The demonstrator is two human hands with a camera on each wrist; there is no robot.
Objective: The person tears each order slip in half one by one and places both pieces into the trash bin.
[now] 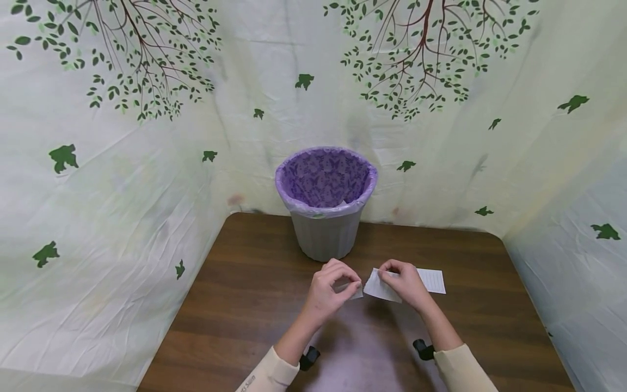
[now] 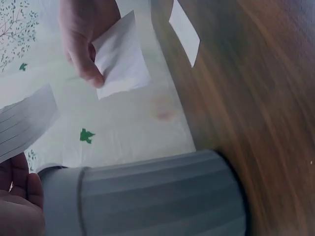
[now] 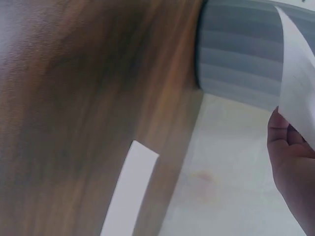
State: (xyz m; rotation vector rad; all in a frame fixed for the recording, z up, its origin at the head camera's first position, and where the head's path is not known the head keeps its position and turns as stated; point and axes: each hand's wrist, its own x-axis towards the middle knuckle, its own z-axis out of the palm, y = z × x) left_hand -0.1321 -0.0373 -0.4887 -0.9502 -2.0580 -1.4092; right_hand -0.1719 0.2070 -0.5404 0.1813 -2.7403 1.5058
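The head view puts two cream cloth sleeves (image 1: 271, 373) nearest, well on the near side of the ribbed gray bin (image 1: 325, 234), with small black blocks (image 1: 309, 359) at both wrists. Under them spreads the table (image 1: 235, 305), brown with streaky wood grain, slightly glossy on the near side of the bin, its far corners rounded.

Just in front of the bin, the left hand (image 1: 329, 288) pinches a small lined paper piece (image 2: 27, 120), thumb and fingertips closed on it. To the right of the bin's base, the right hand (image 1: 405, 283) likewise pinches a plain-looking paper piece (image 2: 123, 56), thin, matte and four-sided. The hands are apart, with a narrow gap between the two pieces.

Farther right of the bin, a flat white lined sheet (image 1: 432, 281) lies on the wood, partly hidden by the right hand in the head view.

The bin stands upright, tapering to its base; a shiny, crinkled purple liner (image 1: 374, 179) with darker patterning folds over its rim. A white scrap (image 1: 343, 204) shows inside. Behind the bin hangs pale, creased cloth (image 1: 254, 179) printed with leafy branches and green silhouettes.
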